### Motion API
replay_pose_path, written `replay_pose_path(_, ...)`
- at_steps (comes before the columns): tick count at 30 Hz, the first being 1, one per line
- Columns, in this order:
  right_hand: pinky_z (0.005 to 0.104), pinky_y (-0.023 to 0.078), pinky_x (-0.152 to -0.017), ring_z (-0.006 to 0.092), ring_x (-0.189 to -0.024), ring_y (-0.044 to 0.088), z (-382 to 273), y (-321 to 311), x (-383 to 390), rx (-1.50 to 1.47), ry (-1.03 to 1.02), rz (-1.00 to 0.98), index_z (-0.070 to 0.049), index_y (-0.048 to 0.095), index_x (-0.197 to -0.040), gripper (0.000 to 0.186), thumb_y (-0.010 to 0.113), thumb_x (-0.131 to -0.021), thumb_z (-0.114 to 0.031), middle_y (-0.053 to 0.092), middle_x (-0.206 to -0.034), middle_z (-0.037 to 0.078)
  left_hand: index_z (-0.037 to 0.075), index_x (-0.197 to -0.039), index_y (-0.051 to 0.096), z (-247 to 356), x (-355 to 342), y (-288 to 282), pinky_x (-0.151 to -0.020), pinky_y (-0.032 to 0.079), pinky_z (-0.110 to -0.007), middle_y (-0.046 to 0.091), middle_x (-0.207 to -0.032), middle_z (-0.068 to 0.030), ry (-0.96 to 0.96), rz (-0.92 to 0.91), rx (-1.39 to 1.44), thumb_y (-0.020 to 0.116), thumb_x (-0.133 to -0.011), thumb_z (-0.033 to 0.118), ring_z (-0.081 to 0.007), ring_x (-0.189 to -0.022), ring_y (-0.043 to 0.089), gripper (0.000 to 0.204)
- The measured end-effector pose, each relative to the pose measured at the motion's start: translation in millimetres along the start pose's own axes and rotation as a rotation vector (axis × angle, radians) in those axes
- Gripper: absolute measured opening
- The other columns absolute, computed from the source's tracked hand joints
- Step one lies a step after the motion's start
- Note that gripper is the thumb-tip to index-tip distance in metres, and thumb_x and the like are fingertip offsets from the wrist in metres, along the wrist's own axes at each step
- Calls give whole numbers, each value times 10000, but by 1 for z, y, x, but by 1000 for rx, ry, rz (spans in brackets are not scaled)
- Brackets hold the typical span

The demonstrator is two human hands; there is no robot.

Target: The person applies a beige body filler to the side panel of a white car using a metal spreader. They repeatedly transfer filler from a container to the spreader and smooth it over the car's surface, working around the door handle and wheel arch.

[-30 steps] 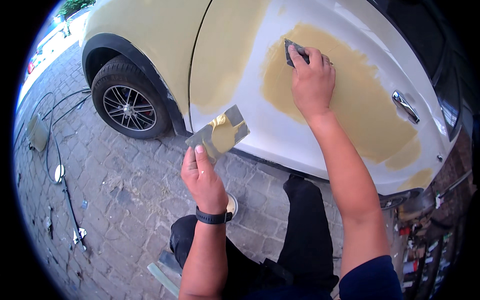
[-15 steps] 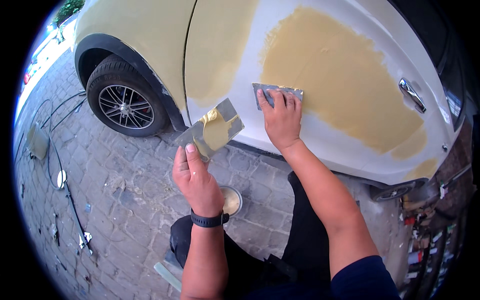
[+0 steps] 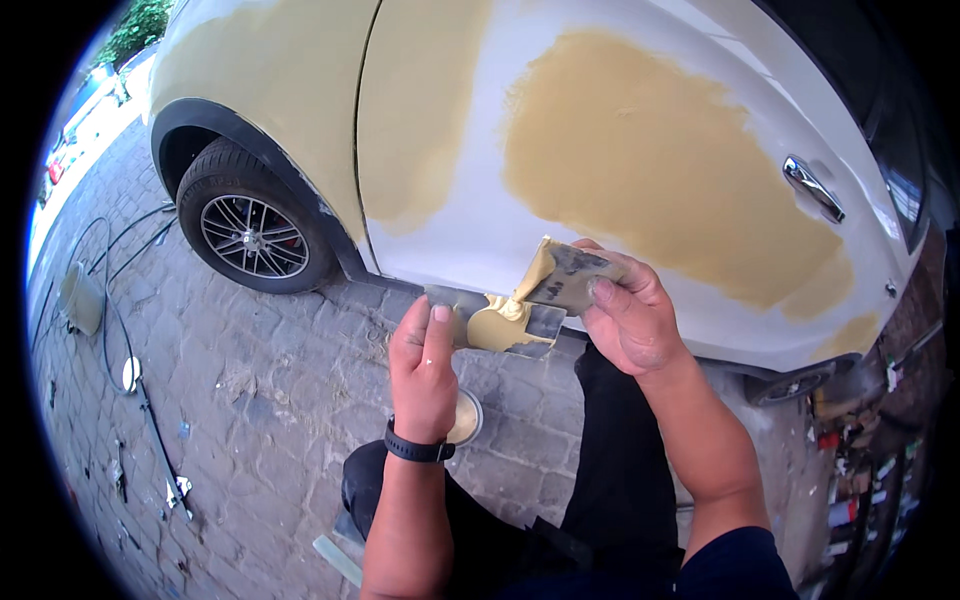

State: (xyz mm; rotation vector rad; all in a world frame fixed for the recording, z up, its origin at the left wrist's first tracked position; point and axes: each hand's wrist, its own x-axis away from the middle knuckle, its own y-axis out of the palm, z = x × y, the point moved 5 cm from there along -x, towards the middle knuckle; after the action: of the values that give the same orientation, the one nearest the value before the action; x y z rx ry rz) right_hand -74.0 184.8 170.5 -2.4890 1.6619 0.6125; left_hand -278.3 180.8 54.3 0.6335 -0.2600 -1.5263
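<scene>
My left hand (image 3: pixel 424 370) is closed on a flat grey metal plate (image 3: pixel 546 324) that carries a mound of yellow body filler (image 3: pixel 497 326). In my right hand (image 3: pixel 636 312) is a grey filler spreader (image 3: pixel 572 281), pinched between thumb and fingers. Yellow filler coats the spreader's left edge, which touches the mound on the plate. Both tools are held in front of the white car door (image 3: pixel 420 255). A broad patch of yellow filler (image 3: pixel 640 160) covers the middle of the door, and more lies across the panel to the left.
Below my left hand, a round tin (image 3: pixel 466 417) stands on the paving (image 3: pixel 270 430). The car's wheel (image 3: pixel 254 237) is at left, with a bucket (image 3: pixel 82 300) and a hose (image 3: pixel 122 330) farther out. A chrome door handle (image 3: pixel 814 188) juts out at right. Clutter lies at lower right.
My right hand has come away from the door, turning the spreader over onto the left plate. The left plate has lowered and tilted flatter.
</scene>
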Motion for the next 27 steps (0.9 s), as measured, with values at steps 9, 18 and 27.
replay_pose_path(9,401,538,-934,304,-1038,683,-88,-27,-51,1401,-80,7,-55,775,-1266,293,674,-991,-48,723,-1116,90,28,-1289,643,3,0,5,-942,559,-337,713,-1243,-64,66,239,262,523,-1167,237,-153,-1118,681,270)
replay_pose_path(18,459,535,-915,311,-1071,671,-136,-71,-124,2075,-917,534,-162,802,-1253,367,732,-909,-57,690,-1154,38,29,-1279,634,-2,2,12,-899,565,-326,719,-1202,-55,99,236,228,508,-1170,234,-147,-1077,691,264)
replay_pose_path(27,468,506,-984,287,-1108,644,-64,-50,-120,2048,-874,506,-187,801,-1249,357,744,-906,-108,662,-1141,25,31,-1292,645,-3,1,16,-901,563,-320,725,-1226,-55,106,259,241,519,-1166,236,-145,-1089,691,272)
